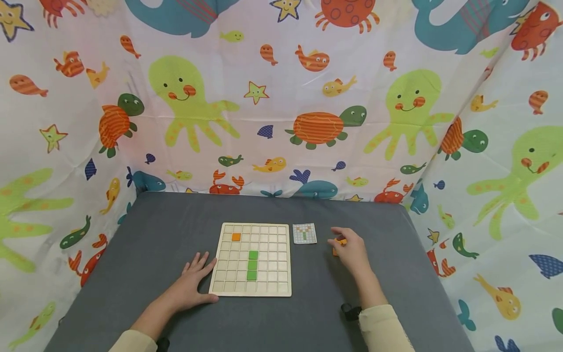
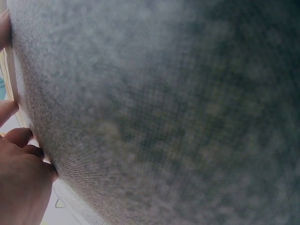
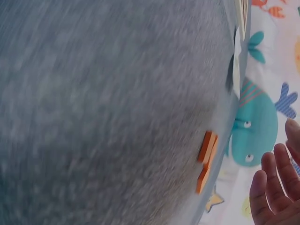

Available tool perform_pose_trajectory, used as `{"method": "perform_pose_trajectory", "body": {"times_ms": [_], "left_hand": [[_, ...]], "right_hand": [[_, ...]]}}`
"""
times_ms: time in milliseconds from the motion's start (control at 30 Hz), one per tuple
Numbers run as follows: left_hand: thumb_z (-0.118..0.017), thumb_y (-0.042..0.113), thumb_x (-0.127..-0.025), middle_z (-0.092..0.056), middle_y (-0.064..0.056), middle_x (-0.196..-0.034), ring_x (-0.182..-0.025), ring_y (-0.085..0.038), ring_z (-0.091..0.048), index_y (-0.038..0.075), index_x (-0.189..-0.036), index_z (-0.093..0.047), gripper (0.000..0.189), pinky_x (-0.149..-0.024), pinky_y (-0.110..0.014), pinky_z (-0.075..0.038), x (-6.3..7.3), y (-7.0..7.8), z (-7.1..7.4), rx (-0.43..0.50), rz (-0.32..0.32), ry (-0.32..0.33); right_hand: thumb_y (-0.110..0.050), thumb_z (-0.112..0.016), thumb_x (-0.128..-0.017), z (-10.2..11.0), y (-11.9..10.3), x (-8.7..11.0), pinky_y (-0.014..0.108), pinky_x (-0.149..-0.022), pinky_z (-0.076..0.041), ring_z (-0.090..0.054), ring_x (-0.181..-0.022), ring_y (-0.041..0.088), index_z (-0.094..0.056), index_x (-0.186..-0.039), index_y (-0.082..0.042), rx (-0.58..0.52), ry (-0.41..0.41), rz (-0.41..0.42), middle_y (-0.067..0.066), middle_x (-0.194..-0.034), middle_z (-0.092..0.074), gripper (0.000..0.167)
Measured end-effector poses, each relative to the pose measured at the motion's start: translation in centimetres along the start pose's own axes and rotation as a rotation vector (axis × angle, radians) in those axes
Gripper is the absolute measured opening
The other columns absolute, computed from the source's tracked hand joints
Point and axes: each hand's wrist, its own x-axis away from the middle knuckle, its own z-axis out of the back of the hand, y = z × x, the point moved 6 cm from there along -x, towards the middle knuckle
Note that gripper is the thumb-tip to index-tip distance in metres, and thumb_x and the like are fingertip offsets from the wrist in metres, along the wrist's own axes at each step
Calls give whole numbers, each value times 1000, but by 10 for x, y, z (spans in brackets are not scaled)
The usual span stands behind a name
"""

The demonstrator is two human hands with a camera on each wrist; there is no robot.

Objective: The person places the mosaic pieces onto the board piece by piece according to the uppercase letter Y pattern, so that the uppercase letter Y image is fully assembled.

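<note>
A pale wooden grid board (image 1: 273,259) lies on the grey cloth. It carries one orange tile (image 1: 236,237) near its upper left and a short column of green tiles (image 1: 252,264) near the middle. My left hand (image 1: 193,282) rests at the board's left side, fingers spread, the thumb by its lower left corner. To the right, my right hand (image 1: 352,252) hovers over loose orange tiles (image 1: 335,252), partly hiding them. In the right wrist view these tiles (image 3: 206,152) lie on the cloth, and the hand's fingers (image 3: 276,192) are loosely bent, apart from them.
A small pattern card (image 1: 304,234) with a printed grid and coloured squares lies between the board and my right hand. Grey cloth (image 1: 259,322) covers the table. A curtain (image 1: 272,127) printed with sea animals stands behind and at both sides.
</note>
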Motion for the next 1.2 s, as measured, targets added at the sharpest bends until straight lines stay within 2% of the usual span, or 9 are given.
{"method": "perform_pose_trajectory", "body": {"times_ms": [167, 300, 667, 967, 1200], "left_hand": [[-85, 60, -69, -14, -23, -167, -154, -47, -1, 10, -159, -32, 116, -120, -68, -5, 1, 1, 1, -8, 4, -2], [-86, 60, -69, -15, -23, -167, -154, -47, -1, 10, -159, -32, 116, -120, -69, -5, 0, 1, 1, -7, 4, -2], [-85, 59, -70, -14, -22, -167, -154, -47, 0, 10, -160, -31, 115, -120, -69, -4, 0, -1, -1, 5, -12, 3], [-84, 60, -70, -16, -26, -166, -153, -50, -3, 6, -158, -33, 115, -119, -70, -6, 2, 4, 5, -13, -27, 19], [-85, 59, -71, -15, -26, -166, -153, -50, -2, 6, -158, -33, 115, -119, -70, -5, 4, 5, 4, -2, -21, 10]], "right_hand": [[-14, -78, -90, 6, 17, -2, 47, -80, -55, -66, -102, 32, -70, -125, -6, 34, 13, -48, 16, -114, -69, 37], [-14, -78, -90, 10, 31, -3, 51, -85, -54, -66, -106, 34, -69, -127, -6, 42, 6, -93, 17, -118, -68, 39], [-20, -75, -92, 8, 58, -3, 55, -93, -52, -64, -113, 37, -63, -135, -3, 86, -110, -247, 20, -126, -67, 47], [-17, -76, -91, 0, 68, -9, 52, -91, -53, -64, -109, 37, -65, -129, 3, 139, -119, -261, 23, -122, -67, 44], [-14, -75, -92, -3, 69, -13, 52, -91, -53, -64, -109, 37, -67, -126, 3, 156, -150, -287, 22, -120, -67, 40]]}}
